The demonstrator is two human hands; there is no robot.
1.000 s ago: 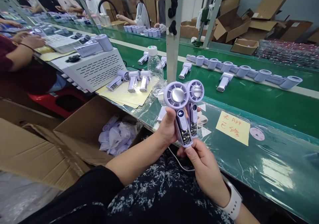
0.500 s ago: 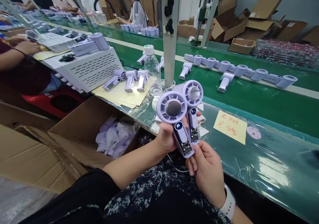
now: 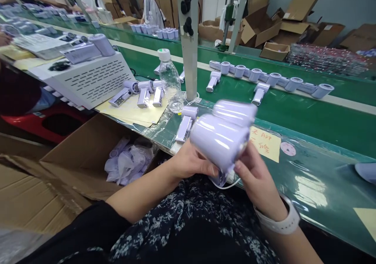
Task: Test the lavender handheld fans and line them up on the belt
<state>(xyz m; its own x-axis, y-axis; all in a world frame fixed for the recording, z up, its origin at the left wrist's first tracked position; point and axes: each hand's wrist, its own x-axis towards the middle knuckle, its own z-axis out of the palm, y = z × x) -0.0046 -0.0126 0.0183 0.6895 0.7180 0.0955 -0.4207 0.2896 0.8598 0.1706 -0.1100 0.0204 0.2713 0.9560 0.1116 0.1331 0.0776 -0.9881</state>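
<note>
Two lilac handheld fans [image 3: 223, 132] sit together in my hands, their round barrels tipped toward the right and blurred by motion. My left hand [image 3: 188, 163] grips them from below on the left, fingers curled. From the right, my right hand [image 3: 255, 174] closes its fingers against the lower part of the fans. A white cord [image 3: 226, 185] loops beneath them. Another fan [image 3: 185, 123] lies on the plastic-covered bench edge just behind my left hand.
A water bottle [image 3: 169, 80] and a grey post [image 3: 188, 40] stand behind. Three fans [image 3: 141, 93] lie on yellow paper beside a white vented box [image 3: 85, 78]. Several fans line the green conveyor [image 3: 273, 80]. An open carton [image 3: 96, 158] holds bagged parts. A yellow note [image 3: 266, 143] is stuck down. Other people work at the back.
The two fans were upright with their grilles and displays facing me; now they are tipped over sideways and lowered. My right hand moved up onto them. The view shifted left and down.
</note>
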